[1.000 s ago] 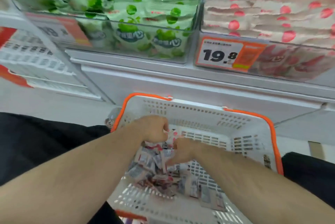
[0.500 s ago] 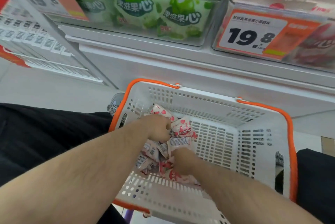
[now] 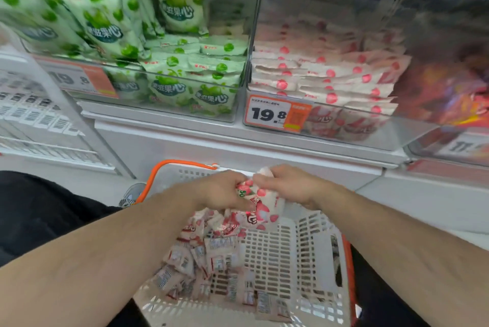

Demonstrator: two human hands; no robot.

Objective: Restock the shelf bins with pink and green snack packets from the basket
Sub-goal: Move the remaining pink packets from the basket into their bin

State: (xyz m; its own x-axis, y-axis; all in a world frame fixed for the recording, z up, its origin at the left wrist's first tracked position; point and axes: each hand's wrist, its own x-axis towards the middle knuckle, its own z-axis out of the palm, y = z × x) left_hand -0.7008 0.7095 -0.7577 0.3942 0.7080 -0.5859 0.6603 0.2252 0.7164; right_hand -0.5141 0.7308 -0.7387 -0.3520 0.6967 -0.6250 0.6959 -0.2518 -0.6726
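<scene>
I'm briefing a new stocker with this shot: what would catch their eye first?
Both hands meet at the centre above the white basket: the left hand and right hand grip a bunch of pink packets, with more pink packets lying in the basket. Above, the green bin sits left of the pink bin, which bears an orange 19.8 price tag.

A basket [image 3: 312, 236] is set below the shelf [image 3: 238, 146] at 6 o'clock, with loose packets [image 3: 206, 252] lying in it. Two bins are seated on the shelf: one [image 3: 158, 104] at 11 o'clock, another [image 3: 370, 125] just beside it at 1 o'clock.
</scene>
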